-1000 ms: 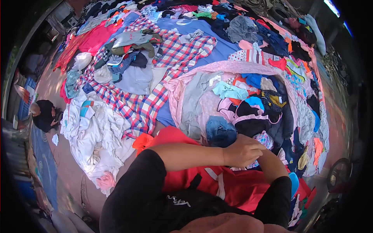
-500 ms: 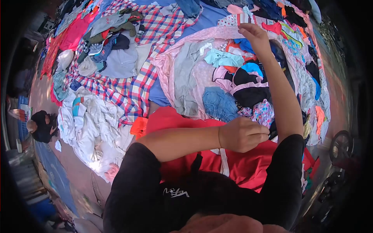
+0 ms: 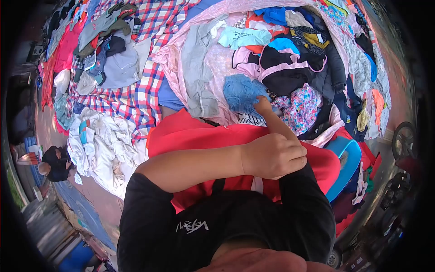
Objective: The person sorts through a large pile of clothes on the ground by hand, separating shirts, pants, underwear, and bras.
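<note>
My left hand (image 3: 274, 156) is closed in a fist in front of my chest, above my red-clad legs (image 3: 204, 131). What it holds, if anything, is hidden. My right hand (image 3: 263, 105) reaches from beneath it, fingertips closed on the right edge of light blue denim shorts (image 3: 241, 91). Just right of that hand lies a colourful patterned garment (image 3: 297, 109). Behind are a black bra with pink trim (image 3: 284, 71) and a mint-coloured top (image 3: 244, 37). Grey trousers (image 3: 195, 72) are spread to the left on a pink sheet (image 3: 222, 61).
White clothes (image 3: 111, 143) are heaped at the left. Darker clothes (image 3: 106, 56) lie on a checked cloth (image 3: 145, 86). A blue curved rim (image 3: 346, 167) is by my right side. Another person (image 3: 55, 164) is far left; a wheel (image 3: 402, 141) stands at right.
My right hand has come down from its raised position over the far clothes to the denim shorts. My left hand remains closed. The view has tilted down, bringing the blue rim into sight.
</note>
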Motion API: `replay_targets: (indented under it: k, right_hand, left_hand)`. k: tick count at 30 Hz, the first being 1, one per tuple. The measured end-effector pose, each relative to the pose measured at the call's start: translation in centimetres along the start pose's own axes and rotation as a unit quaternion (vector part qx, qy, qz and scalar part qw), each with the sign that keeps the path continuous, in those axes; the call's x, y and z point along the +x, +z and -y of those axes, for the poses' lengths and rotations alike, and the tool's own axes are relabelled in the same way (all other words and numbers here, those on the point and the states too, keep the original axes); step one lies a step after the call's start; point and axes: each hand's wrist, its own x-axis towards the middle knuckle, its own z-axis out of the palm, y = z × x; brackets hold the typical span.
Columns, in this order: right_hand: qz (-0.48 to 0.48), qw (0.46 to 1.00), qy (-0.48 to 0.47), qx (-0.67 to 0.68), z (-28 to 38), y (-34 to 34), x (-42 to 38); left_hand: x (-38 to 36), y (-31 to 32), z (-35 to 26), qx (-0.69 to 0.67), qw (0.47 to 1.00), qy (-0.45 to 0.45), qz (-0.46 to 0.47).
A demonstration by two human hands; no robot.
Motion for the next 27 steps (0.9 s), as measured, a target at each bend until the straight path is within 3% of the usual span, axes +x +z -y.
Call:
replay_targets:
  k: [3, 9, 10, 13, 14, 17, 19, 20, 21, 23, 25, 27]
  right_hand:
    - [-0.029, 0.997, 0.057, -0.044, 1.1, 2.4, -0.4]
    - [0.124, 0.976, 0.058, -0.168, 1.9, 2.4, -5.1]
    - [0.102, 0.973, 0.042, -0.205, 0.9, 3.8, -5.5]
    - [0.12, 0.969, 0.045, -0.21, -2.8, 6.9, -5.3]
    - [0.177, 0.96, 0.024, -0.217, 0.2, 3.4, -7.2]
    - [0.16, 0.963, 0.049, -0.211, -2.9, 6.1, -8.0]
    - [0.102, 0.978, 0.075, -0.166, -1.8, 4.7, -8.5]
    - [0.073, 0.983, 0.087, -0.143, -1.1, 3.3, -8.8]
    - [0.064, 0.99, 0.067, -0.105, -1.0, 1.7, -8.3]
    - [0.041, 0.999, 0.022, -0.023, 0.0, -2.9, -6.2]
    - [0.035, 0.997, -0.018, 0.067, 2.4, -9.0, -5.6]
    - [0.002, 0.991, -0.092, 0.1, 5.5, -15.2, -6.8]
  left_hand:
    - [0.2, -0.1, 0.3, 0.008, 0.999, -0.015, 0.04]
    - [-0.3, 0.8, 0.7, 0.002, 0.996, -0.043, 0.075]
    - [-0.2, 0.8, 0.8, 0.004, 0.996, -0.045, 0.082]
    - [-0.2, 1.5, 0.7, 0.001, 0.995, -0.043, 0.092]
    - [-0.4, 1.8, 0.8, 0.001, 0.993, -0.054, 0.102]
    - [-1.5, 2.6, 1.4, 0.017, 0.982, -0.095, 0.161]
    - [-2.9, 3.1, 1.7, 0.049, 0.964, -0.132, 0.227]
    - [-3.5, 3.1, 1.9, 0.079, 0.936, -0.156, 0.306]
    - [-4.0, 2.7, 2.1, 0.104, 0.906, -0.169, 0.374]
    - [-5.0, 2.4, 3.0, 0.093, 0.873, -0.228, 0.421]
    - [-4.8, 1.6, 3.9, 0.11, 0.856, -0.275, 0.425]
    - [-4.1, 0.1, 5.6, 0.123, 0.862, -0.332, 0.363]
